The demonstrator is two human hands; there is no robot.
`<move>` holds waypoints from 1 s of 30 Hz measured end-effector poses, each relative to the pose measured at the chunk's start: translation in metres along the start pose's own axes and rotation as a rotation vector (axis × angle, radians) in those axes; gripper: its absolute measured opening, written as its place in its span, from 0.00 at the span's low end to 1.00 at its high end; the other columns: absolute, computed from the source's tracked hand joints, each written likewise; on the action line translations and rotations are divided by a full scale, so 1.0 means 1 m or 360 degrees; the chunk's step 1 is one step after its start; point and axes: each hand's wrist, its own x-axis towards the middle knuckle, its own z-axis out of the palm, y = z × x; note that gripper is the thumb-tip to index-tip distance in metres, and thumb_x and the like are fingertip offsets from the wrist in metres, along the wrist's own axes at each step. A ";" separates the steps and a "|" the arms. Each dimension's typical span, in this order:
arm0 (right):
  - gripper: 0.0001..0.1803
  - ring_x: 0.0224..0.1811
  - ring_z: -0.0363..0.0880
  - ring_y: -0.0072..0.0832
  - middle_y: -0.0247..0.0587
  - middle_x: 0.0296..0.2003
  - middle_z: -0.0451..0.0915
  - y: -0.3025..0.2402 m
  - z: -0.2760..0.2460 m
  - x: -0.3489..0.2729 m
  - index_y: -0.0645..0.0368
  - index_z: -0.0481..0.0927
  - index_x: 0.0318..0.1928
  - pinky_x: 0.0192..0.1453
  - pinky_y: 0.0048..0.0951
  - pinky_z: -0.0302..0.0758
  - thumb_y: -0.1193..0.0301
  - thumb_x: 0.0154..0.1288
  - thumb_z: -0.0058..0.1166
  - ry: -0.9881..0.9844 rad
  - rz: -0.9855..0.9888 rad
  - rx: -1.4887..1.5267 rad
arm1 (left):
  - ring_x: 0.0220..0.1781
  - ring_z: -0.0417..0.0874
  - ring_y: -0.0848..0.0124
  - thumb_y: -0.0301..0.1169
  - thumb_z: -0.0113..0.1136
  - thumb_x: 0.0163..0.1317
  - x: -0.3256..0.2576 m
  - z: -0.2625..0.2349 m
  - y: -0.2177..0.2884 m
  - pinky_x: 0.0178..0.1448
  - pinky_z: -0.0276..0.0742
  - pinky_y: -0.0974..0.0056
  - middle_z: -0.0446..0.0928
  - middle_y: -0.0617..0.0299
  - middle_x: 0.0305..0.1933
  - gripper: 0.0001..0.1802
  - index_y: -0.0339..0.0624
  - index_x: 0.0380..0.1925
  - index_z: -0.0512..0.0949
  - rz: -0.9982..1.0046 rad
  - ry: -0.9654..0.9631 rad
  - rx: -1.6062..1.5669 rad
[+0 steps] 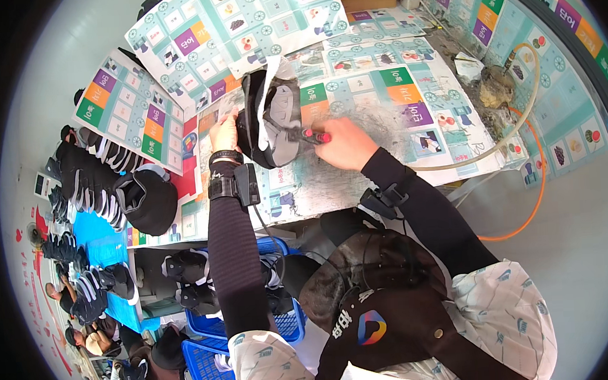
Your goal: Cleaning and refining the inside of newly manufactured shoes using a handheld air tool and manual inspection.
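A black-and-grey shoe piece (284,112) with a white strip along it stands tilted over the work table, its grey patterned side turned to the right. My left hand (224,132) grips its left edge, the fingers partly hidden behind it. In my right hand (346,143) is a small tool (309,135) with a red handle and a dark tip, its fingers closed around it. The tip reaches the lower part of the shoe piece; whether it touches I cannot tell. Both wrists wear black straps with small devices.
Printed sheets cover the stained table (376,131). A clear hose (521,134) and an orange hose (542,191) curve on the right near a crusted pot (496,87). Black shoe uppers (146,198) are stacked left. Blue baskets (214,373) stand below; other people (102,338) sit lower left.
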 end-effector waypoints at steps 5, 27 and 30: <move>0.19 0.45 0.80 0.61 0.65 0.38 0.82 -0.009 -0.009 -0.002 0.64 0.85 0.44 0.54 0.53 0.77 0.72 0.54 0.49 -0.0190 0.0078 0.0042 | 0.35 0.82 0.72 0.34 0.75 0.60 -0.002 0.005 -0.006 0.44 0.78 0.65 0.84 0.60 0.36 0.18 0.32 0.42 0.82 -0.0029 -0.0033 -0.0102; 0.20 0.36 0.83 0.55 0.60 0.31 0.83 -0.007 -0.010 -0.013 0.65 0.84 0.47 0.43 0.43 0.78 0.70 0.54 0.57 -0.0142 0.0091 -0.0151 | 0.43 0.82 0.71 0.39 0.75 0.62 -0.039 -0.038 -0.009 0.49 0.78 0.65 0.83 0.59 0.44 0.23 0.34 0.48 0.80 0.0119 -0.0104 -0.0201; 0.19 0.26 0.83 0.46 0.54 0.24 0.81 0.007 -0.011 -0.017 0.65 0.84 0.45 0.37 0.40 0.78 0.70 0.52 0.58 -0.0336 0.0289 0.0249 | 0.43 0.83 0.71 0.42 0.69 0.67 -0.065 -0.036 -0.008 0.46 0.80 0.65 0.83 0.59 0.46 0.21 0.38 0.51 0.78 -0.0063 -0.0234 -0.0236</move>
